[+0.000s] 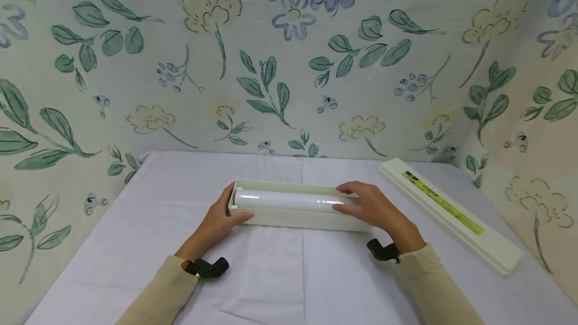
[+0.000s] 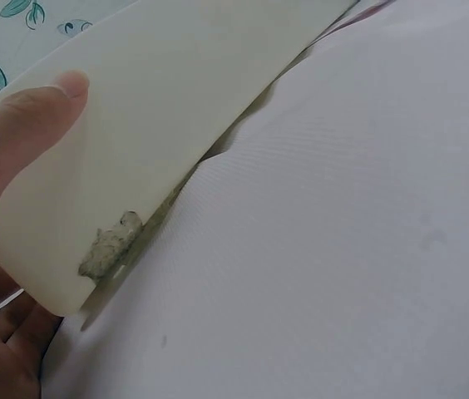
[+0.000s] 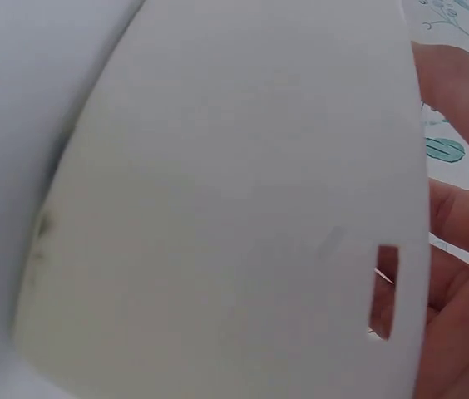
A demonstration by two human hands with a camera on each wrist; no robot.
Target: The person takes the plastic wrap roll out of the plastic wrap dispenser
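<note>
A long white box point(image 1: 302, 218) without its cover lies on the cloth, holding a glossy white roll point(image 1: 289, 201) that looks like plastic wrap. My left hand point(image 1: 221, 217) grips the box's left end, thumb on the front wall and fingers round the end. The left wrist view shows that thumb point(image 2: 31, 125) against the wall and a grey rough patch point(image 2: 111, 247) near the lower edge. My right hand point(image 1: 372, 206) reaches over the right end, thumb and fingers curved about the roll. In the right wrist view, fingers show through a slot point(image 3: 383, 291) in the wall; their contact is hidden.
A long white lid point(image 1: 451, 217) with a yellow-green label lies slanted at the right of the table. White cloth point(image 1: 266, 275) covers the table, with a few creases. Floral fabric point(image 1: 289, 89) hangs behind and at both sides. Each wrist wears a black camera mount point(image 1: 207, 268).
</note>
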